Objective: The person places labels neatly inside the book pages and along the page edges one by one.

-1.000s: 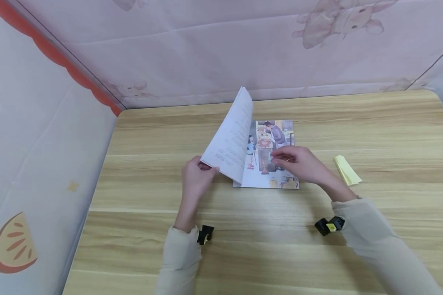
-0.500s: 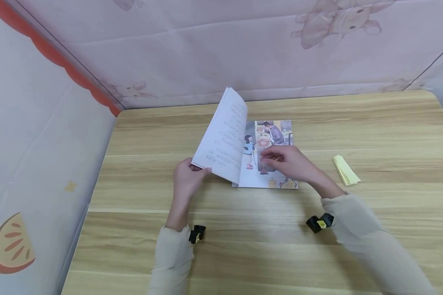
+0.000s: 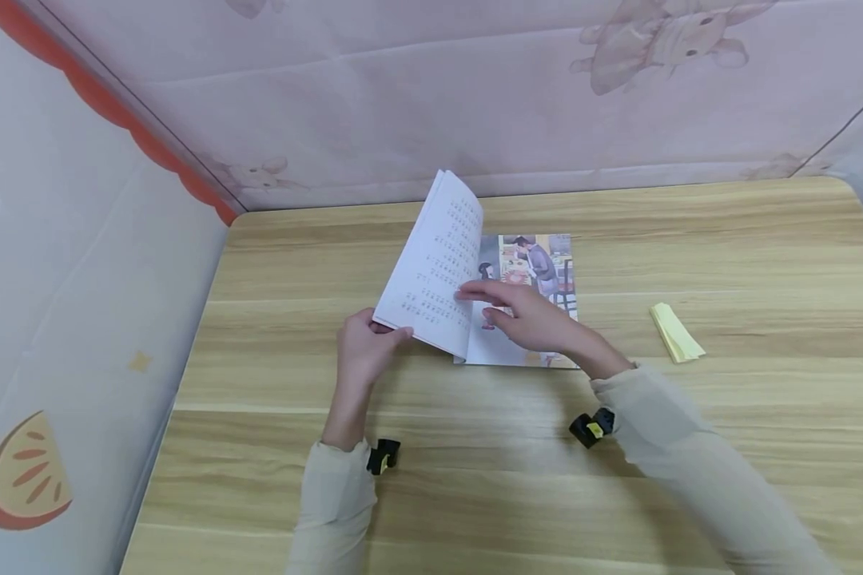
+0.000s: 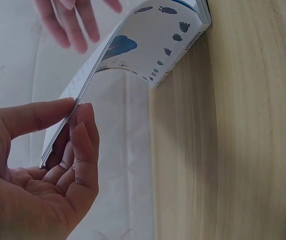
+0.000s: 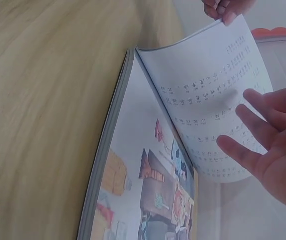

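A picture book (image 3: 431, 271) lies open on the table, its left-hand pages raised and curved. My left hand (image 3: 365, 347) pinches the lower outer corner of those pages between thumb and fingers, as the left wrist view also shows. Printed lines of text cover the raised page (image 5: 208, 90); the right-hand page (image 5: 158, 195) lies flat with a coloured illustration. Over the book hovers my right hand (image 3: 521, 315), its fingers extended toward the raised page. In the right wrist view those fingers (image 5: 238, 147) look apart from the paper, and nothing is in them.
To the right of the book, a small fanned stack of pale yellow paper slips (image 3: 678, 332) lies on the wooden table (image 3: 475, 495). A pink printed cloth (image 3: 403, 104) rises behind the table's back edge. Another printed panel (image 3: 86, 303) stands along the left.
My left hand has drawn the raised pages a little to the left, then held still. My right hand has moved left from the illustration toward the raised page, its fingers straightening.
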Demonstrator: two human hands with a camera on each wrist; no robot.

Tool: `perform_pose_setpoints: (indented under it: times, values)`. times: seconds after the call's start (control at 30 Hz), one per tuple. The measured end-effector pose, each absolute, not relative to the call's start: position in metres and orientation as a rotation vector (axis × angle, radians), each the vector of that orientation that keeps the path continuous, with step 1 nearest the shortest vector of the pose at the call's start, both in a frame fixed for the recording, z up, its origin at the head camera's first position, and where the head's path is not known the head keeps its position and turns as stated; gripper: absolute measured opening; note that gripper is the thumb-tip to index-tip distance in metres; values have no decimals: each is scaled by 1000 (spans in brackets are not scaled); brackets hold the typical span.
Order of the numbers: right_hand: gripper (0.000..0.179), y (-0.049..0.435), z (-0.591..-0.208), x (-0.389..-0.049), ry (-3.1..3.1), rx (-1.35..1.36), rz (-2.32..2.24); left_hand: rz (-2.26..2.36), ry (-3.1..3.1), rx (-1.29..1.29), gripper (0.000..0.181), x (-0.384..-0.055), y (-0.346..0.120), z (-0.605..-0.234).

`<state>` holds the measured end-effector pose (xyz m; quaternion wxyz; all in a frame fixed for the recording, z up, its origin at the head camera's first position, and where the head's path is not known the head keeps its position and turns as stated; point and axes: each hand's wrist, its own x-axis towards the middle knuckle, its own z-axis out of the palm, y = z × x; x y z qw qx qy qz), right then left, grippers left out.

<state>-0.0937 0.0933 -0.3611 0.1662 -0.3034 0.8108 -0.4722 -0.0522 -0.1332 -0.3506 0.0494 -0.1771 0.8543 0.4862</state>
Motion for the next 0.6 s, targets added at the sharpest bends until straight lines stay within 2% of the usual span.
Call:
perform_pose_setpoints:
  times: [0.6]
  values:
    - [52,79,-358,-97,2375,-943,-1114,1463,2569,-535,30,-49,-139,-343]
